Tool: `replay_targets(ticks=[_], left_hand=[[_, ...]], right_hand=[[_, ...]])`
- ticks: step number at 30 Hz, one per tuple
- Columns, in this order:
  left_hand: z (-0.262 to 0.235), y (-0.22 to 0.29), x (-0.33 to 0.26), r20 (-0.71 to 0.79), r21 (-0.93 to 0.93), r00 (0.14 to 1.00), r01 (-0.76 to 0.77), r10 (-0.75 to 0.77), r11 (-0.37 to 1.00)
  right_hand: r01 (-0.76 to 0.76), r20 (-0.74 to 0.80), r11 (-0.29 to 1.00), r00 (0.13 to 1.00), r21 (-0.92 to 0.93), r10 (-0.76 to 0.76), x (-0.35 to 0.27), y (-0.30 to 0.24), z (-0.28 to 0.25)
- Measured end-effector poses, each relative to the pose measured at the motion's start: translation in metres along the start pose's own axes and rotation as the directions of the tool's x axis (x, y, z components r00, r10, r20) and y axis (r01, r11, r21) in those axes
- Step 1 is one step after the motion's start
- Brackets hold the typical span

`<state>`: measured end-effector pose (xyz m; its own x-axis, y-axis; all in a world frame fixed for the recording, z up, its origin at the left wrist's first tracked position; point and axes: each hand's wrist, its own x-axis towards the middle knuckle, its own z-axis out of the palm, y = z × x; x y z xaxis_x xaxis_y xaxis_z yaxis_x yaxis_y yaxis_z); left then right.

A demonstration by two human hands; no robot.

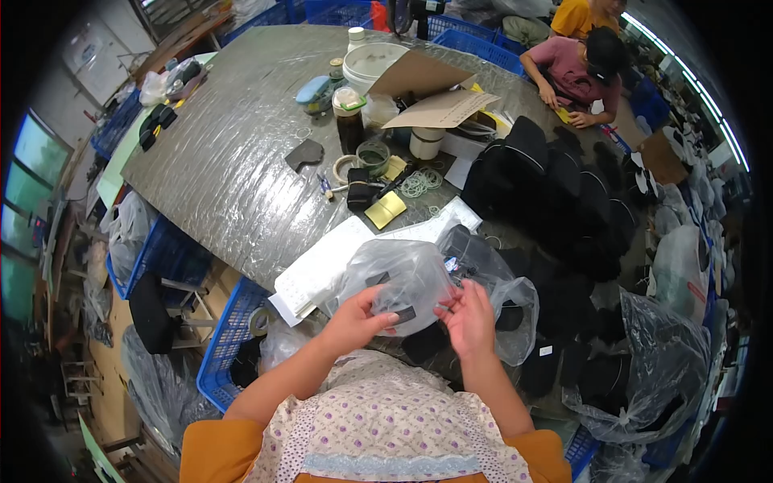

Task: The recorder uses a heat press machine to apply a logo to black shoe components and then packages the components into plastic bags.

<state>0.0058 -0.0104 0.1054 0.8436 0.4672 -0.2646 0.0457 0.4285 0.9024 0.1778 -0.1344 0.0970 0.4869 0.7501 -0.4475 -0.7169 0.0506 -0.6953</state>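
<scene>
In front of me, a clear plastic bag lies puffed up over white papers. My left hand is closed at the bag's near side, with a small flat black piece at its thumb tip. Another small dark piece shows by its index finger; I cannot tell if it lies inside the bag. At the bag's right side my right hand pinches its fingers together; what they hold is too small to make out. A second clear bag with black items rests just right of that hand.
Black padded pieces pile up on the right of the table. Jars, tape rolls, yellow pads and a white bucket stand ahead. A blue crate is at my left. A co-worker sits far right.
</scene>
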Motion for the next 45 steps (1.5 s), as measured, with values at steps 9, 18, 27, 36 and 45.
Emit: replay_targets(ticks=[9,18,27,36,45], left_hand=[[0.022,-0.007,-0.015,0.248,0.642,0.821,-0.537,0.514,0.547],[0.016,-0.022,-0.008,-0.095,0.071,0.993,-0.067,0.074,0.995],[-0.005,-0.008,0.006,-0.307,0.509,0.936,0.007,0.173,0.861],[0.005,-0.016,0.059,-0.238,0.917,0.936,0.304,-0.259,0.258],[-0.015,-0.014,0.064,0.061,0.981,0.982,-0.025,-0.18,0.193]], right_hand=[[-0.173,0.292,0.912,0.954,0.371,0.062,-0.02,0.025,0.012],[-0.243,0.438,0.901,0.897,0.359,0.067,-0.017,0.026,0.0],[-0.161,0.361,0.927,0.932,0.338,0.031,-0.027,0.009,-0.011],[0.047,0.204,0.916,0.978,-0.398,0.039,-0.033,0.02,-0.044],[0.223,0.256,0.629,0.966,-0.745,-0.04,-0.009,0.036,-0.035]])
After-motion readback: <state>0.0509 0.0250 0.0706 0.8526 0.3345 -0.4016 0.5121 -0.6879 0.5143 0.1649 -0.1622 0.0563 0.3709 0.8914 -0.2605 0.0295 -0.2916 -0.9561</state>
